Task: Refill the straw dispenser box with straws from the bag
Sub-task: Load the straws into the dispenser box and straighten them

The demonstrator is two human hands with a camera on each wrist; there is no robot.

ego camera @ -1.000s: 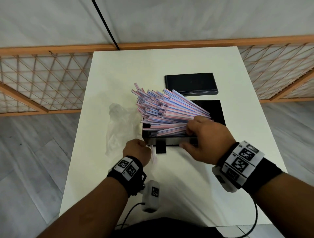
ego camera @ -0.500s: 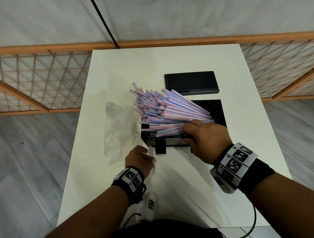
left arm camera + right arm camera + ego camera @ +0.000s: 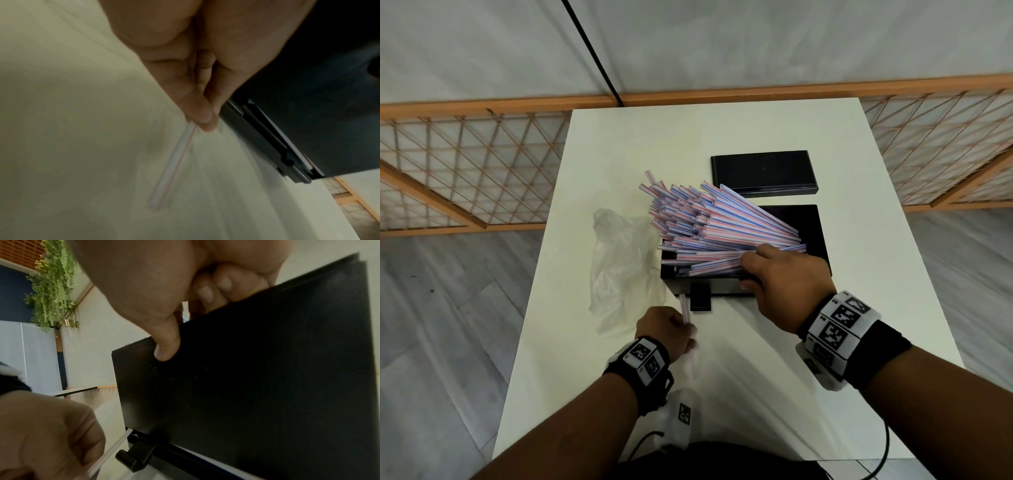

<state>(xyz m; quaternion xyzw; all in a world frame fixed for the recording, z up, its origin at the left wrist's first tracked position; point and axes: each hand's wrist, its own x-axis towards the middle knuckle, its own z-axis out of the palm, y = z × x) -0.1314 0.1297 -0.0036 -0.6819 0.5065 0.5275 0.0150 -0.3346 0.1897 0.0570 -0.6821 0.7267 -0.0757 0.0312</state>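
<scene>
One straw: a single striped straw (image 3: 686, 320) is pinched in the left hand (image 3: 667, 331), just at 6 o'clock of the box's front; half a second ago that hand was closer to the slot, so it has drawn back toward the person with the straw.
Meaning for the task: I judge this a stray or a test pull from the dispensing slot, not a step of loading; the refill itself looks barely settled.
Straw bundle: the fanned straws (image 3: 709, 226) lie slanted across the open top of the straw dispenser box (image 3: 815, 233), their free ends sticking out past its 10 o'clock corner, much as a second ago.
Left grip: fingers (image 3: 202, 113) together, clamped on the one straw, which pokes out both sides of the fist.
Right grip: right hand (image 3: 787, 287) curled over the box's near edge, thumb (image 3: 165, 347) pressed on the black front wall, fingers over the rim on the straw ends.
Bag: the clear bag (image 3: 619, 260) lies slack on the counter (image 3: 739, 126) at 9 o'clock of the box.
Lid: the black lid (image 3: 763, 171) rests at 12 o'clock, apart from the box.
</scene>
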